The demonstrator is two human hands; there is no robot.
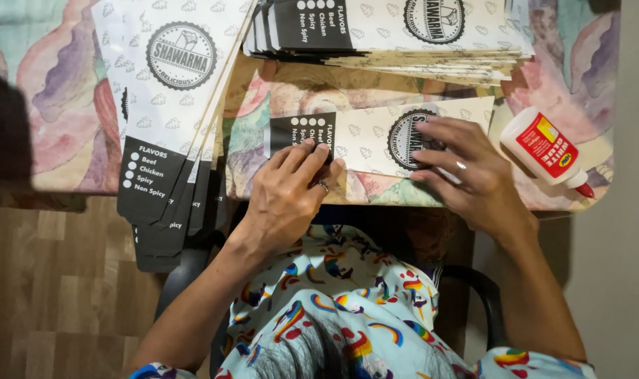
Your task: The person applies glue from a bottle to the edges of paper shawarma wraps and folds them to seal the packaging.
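Your left hand (pixel 286 195) and right hand (pixel 467 172) press flat, fingers extended and gripping nothing, on a printed paper sleeve (pixel 361 140) at the tabletop's (pixel 67 105) near edge; a glue bottle (pixel 544 149) lies near the right edge.

left: sleeve pile (pixel 166 105) blocks | far: stack (pixel 397 31) blocks | right: glue bottle (pixel 546 149) blocks | centre cloth (pixel 291 91) free

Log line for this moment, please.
left hand: pressing paper sleeve black end | right hand: flat on it | glue bottle: lying right
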